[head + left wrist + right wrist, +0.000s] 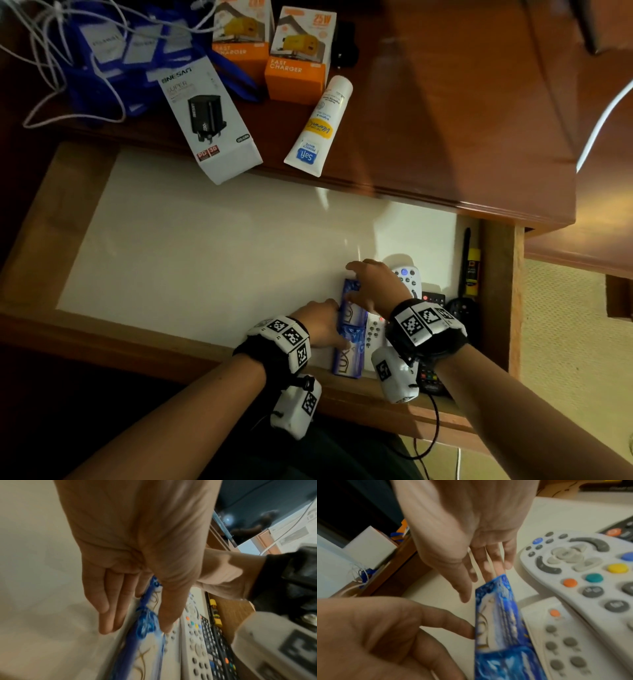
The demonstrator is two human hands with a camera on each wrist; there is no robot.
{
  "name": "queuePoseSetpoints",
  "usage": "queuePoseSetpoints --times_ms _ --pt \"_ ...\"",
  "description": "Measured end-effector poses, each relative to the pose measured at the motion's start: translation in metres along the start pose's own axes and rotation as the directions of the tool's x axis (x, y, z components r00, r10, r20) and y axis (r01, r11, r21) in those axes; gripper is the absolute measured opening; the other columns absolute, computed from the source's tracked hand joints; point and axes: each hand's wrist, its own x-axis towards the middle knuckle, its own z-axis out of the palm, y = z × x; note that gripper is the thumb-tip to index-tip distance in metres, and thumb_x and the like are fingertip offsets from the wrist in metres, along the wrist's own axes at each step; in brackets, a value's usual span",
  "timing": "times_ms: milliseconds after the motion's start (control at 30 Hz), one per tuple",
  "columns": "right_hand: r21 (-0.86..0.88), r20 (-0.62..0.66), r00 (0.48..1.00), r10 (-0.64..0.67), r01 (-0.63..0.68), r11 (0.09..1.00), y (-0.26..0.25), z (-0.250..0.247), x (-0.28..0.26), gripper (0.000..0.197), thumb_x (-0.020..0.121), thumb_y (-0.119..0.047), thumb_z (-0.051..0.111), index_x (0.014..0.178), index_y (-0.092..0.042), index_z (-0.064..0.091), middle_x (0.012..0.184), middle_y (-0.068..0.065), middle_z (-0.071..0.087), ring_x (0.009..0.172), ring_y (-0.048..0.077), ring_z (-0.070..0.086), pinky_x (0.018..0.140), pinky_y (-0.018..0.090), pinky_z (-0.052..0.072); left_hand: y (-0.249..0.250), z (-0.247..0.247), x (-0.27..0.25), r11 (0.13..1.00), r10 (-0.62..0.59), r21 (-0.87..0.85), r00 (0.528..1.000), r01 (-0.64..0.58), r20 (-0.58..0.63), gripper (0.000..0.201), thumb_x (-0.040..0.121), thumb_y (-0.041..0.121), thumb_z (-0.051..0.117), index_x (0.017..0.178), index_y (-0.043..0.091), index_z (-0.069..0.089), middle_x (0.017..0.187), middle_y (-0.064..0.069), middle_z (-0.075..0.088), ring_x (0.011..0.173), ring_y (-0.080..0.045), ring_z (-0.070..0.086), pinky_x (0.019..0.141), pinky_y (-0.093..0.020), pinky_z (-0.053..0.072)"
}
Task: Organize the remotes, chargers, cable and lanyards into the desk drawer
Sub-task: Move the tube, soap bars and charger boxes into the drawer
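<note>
In the open drawer (pixel 41 219), both hands rest straight-fingered against a blue LUX pack (pixel 351 329) beside the remotes (pixel 376 332): left hand (pixel 322 322) on its side, right hand (pixel 375 286) at its far end. On the desk: "FAST CHARGER" boxes (pixel 296 58), an NESAN charger box (pixel 212 120), a Safi tube (pixel 320 125), blue lanyards (pixel 113 68).

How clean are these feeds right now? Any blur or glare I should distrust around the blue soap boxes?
Head view: dim and warm, glare streaks on the desk top, blue soap boxes half hidden by both hands. Left wrist view: left hand fills the frame, boxes smeared by motion blur. Right wrist view: soft blur; grey remote buttons readable.
</note>
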Motion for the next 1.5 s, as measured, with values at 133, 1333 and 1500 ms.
queuePoseSetpoints --times_ms 133,1333,1500 --pt "0.194 -0.391 0.919 -0.049 0.134 0.972 -0.011 -0.034 -0.001 0.020 0.079 -0.013 0.070 0.098 -0.006 0.070 0.088 0.011 0.069 0.078 0.029 0.064 0.071 0.028 0.047 0.006 -0.044 -0.014 0.978 0.060 -0.180 0.967 -0.107 -0.250 0.046 0.079 0.034 0.069 0.121 0.021 0.055 0.106 0.000 0.066 0.100 -0.020 0.062 0.091 -0.032 0.049" --pt "-0.011 -0.733 0.679 0.038 -0.069 0.998 -0.049 -0.083 0.027 0.038 0.057 -0.001 0.065 0.091 -0.019 0.061 0.100 0.018 0.050 0.080 0.034 0.043 0.059 0.041 0.047 0.075 -0.278 0.026 0.960 0.026 0.160 0.494 0.231 -0.869 0.052 0.083 0.046 0.054 0.128 0.023 0.042 0.136 -0.021 0.035 0.126 -0.040 0.029 0.099 -0.055 0.026" --pt "0.421 -0.646 0.732 0.219 0.103 0.901 -0.044 -0.080 0.010 0.052 0.061 0.004 0.066 0.106 -0.016 0.048 0.104 0.007 0.043 0.084 0.030 0.047 0.067 0.032 0.045 0.076 -0.265 0.021 0.974 -0.068 0.057 0.524 0.218 -0.849 0.078 0.080 0.047 0.062 0.141 0.017 0.025 0.143 -0.024 0.026 0.123 -0.050 0.035 0.100 -0.059 0.029"
